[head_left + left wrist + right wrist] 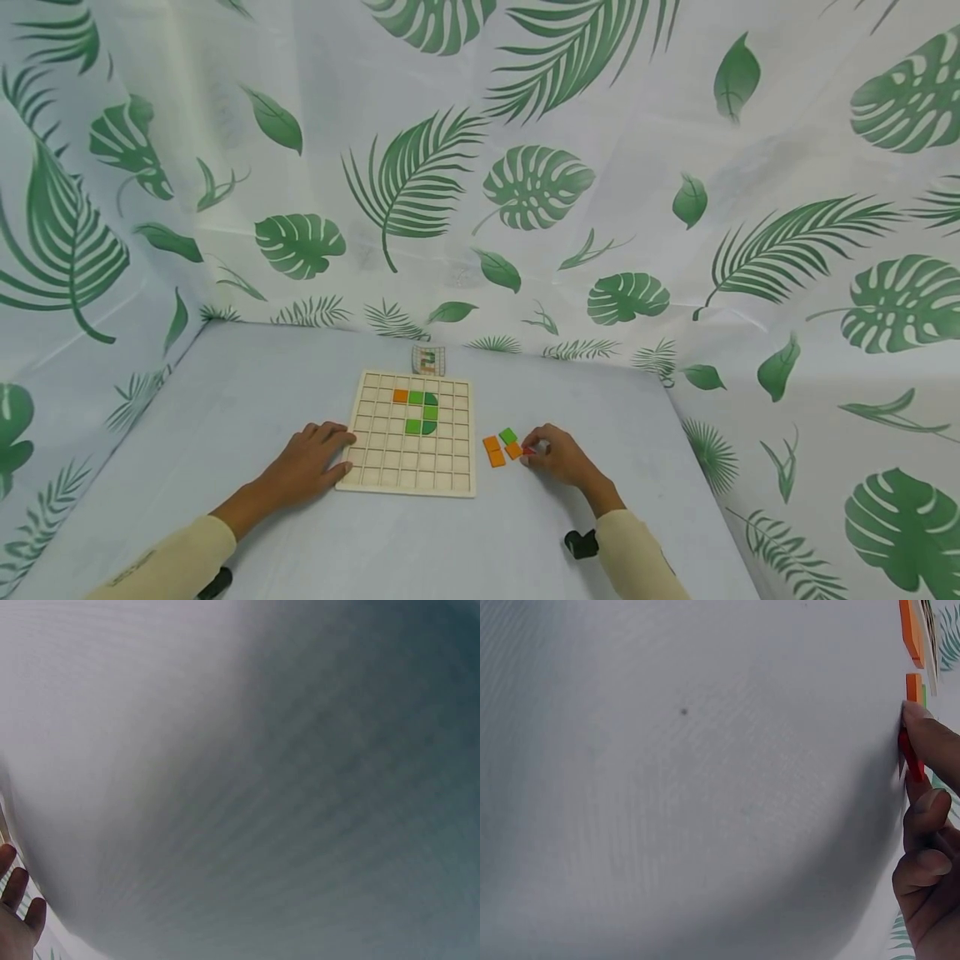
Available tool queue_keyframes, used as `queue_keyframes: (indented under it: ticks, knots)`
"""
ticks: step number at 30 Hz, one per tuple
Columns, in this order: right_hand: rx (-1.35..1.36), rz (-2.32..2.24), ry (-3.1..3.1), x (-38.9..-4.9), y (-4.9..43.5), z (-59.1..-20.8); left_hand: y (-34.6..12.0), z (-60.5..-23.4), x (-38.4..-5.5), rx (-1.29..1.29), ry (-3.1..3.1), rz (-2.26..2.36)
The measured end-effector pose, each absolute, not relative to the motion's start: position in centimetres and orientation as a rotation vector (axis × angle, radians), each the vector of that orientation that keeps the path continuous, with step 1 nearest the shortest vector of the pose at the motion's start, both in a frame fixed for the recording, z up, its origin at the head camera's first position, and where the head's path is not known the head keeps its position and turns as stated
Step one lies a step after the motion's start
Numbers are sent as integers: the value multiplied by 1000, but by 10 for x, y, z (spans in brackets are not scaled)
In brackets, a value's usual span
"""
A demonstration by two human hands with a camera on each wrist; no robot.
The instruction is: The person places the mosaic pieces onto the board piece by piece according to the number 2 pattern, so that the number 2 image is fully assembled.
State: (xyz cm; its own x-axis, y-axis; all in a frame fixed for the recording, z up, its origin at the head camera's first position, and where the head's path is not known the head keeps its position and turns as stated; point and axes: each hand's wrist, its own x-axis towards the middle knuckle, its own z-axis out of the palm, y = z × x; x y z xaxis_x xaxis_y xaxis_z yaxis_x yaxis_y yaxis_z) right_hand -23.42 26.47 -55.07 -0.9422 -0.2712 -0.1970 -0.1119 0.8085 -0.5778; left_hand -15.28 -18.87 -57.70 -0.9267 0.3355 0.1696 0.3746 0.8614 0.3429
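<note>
A pale wooden grid board (442, 468) lies flat, with orange, light green and dark green tiles (431, 413) set in its upper middle squares. My left hand (306, 467) rests at the board's left edge, fingers fairly straight and thumb at the rim; in the left wrist view only its fingertips (16, 889) show. Right of the board, my right hand (558, 457) pinches a red tile (910, 756) between thumb and finger, low over the table. Just left of those fingers lie loose orange tiles (494, 451) and a green tile (508, 436).
Behind the board stands a small card (428, 360) printed with a grid pattern. The table (270, 379) has a white cover, and leaf-printed cloth walls (457, 275) rise at its back and sides. Dark wrist straps (581, 545) sit by both sleeves.
</note>
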Motion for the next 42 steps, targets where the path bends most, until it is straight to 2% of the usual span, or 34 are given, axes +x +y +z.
queue_keyframes:
  ticks: [42]
  knots:
    - [-520,-1022,2555,-239,232,-545,-188,-573,-151,-573,-2920,-567]
